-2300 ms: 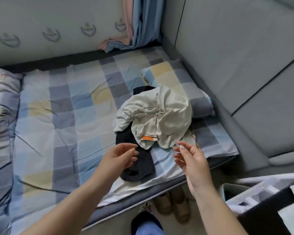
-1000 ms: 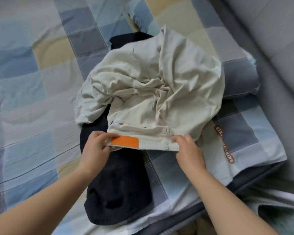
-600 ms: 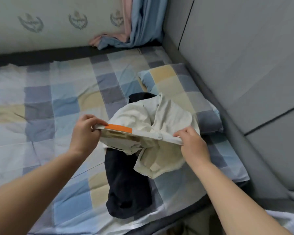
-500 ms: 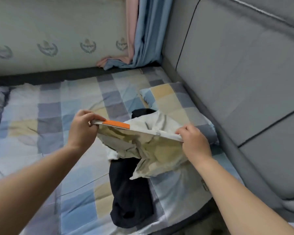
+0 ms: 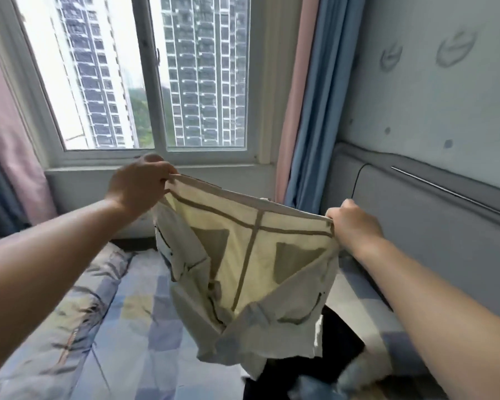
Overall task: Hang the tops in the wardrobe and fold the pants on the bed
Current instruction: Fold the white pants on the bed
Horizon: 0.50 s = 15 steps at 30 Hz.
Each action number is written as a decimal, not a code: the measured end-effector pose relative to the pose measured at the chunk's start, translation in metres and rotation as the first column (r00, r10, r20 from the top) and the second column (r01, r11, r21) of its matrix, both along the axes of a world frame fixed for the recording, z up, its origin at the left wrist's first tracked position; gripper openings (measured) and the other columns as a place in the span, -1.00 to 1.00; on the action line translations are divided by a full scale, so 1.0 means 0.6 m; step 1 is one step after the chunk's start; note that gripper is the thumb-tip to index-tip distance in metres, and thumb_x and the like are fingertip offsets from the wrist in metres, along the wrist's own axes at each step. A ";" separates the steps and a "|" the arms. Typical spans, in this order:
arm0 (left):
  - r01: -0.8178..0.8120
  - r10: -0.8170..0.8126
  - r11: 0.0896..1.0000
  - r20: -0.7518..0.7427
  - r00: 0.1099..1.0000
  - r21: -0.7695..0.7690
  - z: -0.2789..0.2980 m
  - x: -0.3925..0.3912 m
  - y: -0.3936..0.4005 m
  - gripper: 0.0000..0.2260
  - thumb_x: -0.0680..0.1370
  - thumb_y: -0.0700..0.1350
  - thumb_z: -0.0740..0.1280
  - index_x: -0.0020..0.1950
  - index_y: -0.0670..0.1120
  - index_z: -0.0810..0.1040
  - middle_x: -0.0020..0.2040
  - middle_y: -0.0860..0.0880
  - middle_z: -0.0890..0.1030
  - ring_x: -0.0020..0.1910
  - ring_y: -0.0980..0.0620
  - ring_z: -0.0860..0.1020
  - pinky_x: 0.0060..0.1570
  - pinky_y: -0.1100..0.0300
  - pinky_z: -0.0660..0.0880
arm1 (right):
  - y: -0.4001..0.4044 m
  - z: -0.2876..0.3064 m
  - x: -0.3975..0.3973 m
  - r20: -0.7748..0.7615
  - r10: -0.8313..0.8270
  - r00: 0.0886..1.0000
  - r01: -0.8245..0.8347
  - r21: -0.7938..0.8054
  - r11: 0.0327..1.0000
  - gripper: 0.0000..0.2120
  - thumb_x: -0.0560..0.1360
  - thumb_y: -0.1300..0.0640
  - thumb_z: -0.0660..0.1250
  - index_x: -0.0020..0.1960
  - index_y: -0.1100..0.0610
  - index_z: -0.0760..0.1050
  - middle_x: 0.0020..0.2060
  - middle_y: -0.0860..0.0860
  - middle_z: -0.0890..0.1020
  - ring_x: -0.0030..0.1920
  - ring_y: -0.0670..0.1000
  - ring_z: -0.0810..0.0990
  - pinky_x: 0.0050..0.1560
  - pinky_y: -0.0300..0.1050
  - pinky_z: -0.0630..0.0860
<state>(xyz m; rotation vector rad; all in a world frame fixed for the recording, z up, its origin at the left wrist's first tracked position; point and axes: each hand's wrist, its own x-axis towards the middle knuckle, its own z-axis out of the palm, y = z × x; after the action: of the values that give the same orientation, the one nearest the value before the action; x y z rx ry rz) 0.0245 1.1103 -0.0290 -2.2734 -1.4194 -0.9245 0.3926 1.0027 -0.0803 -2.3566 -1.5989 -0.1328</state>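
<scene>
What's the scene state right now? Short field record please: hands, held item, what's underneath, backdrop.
left hand: grips one end of the waistband
right hand: grips the other end of the waistband
held item: beige pants, lifted, waistband stretched between both hands, inside facing camera, legs hanging bunched
fold status: not yet folded
below: dark garment lying on the checked bedsheet
backdrop: window, blue curtain, grey headboard

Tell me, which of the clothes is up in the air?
The cream pants, held up by the waistband between the left hand and right hand. The black garment lies on the bed beneath.
</scene>
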 end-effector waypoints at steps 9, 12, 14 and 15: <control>-0.293 0.366 0.891 0.168 0.915 -0.346 0.123 -0.165 -0.073 -0.79 0.56 -0.27 0.20 -0.10 -0.03 0.57 -0.19 -0.04 0.63 -0.28 0.00 0.63 -0.23 0.07 0.59 | 0.029 0.141 -0.091 -0.199 0.155 0.968 -0.159 -0.004 0.987 -0.75 0.45 0.31 0.08 -0.15 0.12 0.51 -0.24 0.08 0.64 -0.28 0.05 0.63 -0.30 -0.13 0.56; -0.113 0.380 0.898 0.622 0.684 -0.425 0.130 -0.200 -0.091 -0.77 0.54 -0.36 0.21 -0.05 -0.08 0.58 -0.07 -0.16 0.64 -0.13 -0.12 0.65 -0.06 0.02 0.61 | 0.045 0.181 -0.129 -0.592 0.291 0.752 -0.202 0.213 0.956 -0.66 0.47 0.35 0.00 -0.09 0.14 0.53 -0.25 0.14 0.66 -0.34 0.06 0.63 -0.41 -0.19 0.54; -0.044 0.355 0.921 0.785 0.508 -0.388 0.137 -0.217 -0.098 -0.73 0.54 -0.39 0.20 -0.08 -0.05 0.58 0.03 -0.18 0.61 -0.02 -0.13 0.62 0.02 0.03 0.59 | 0.051 0.209 -0.153 -0.755 0.382 0.532 -0.156 0.356 0.921 -0.65 0.50 0.37 -0.03 -0.05 0.13 0.50 -0.24 0.16 0.62 -0.32 0.09 0.58 -0.29 -0.09 0.58; -0.037 0.339 0.932 0.832 0.440 -0.360 0.144 -0.225 -0.102 -0.70 0.54 -0.39 0.18 -0.11 -0.04 0.58 0.05 -0.17 0.60 -0.01 -0.11 0.60 0.02 0.07 0.58 | 0.054 0.223 -0.162 -0.798 0.427 0.425 -0.128 0.415 0.901 -0.64 0.52 0.38 -0.05 -0.04 0.13 0.49 -0.24 0.16 0.59 -0.34 0.08 0.55 -0.27 -0.07 0.59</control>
<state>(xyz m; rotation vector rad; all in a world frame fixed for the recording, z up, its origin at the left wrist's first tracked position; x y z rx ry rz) -0.1102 1.0491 0.0574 -1.6823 -2.2880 -2.1462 0.2955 1.0353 0.0533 -1.4066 -1.2342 0.7658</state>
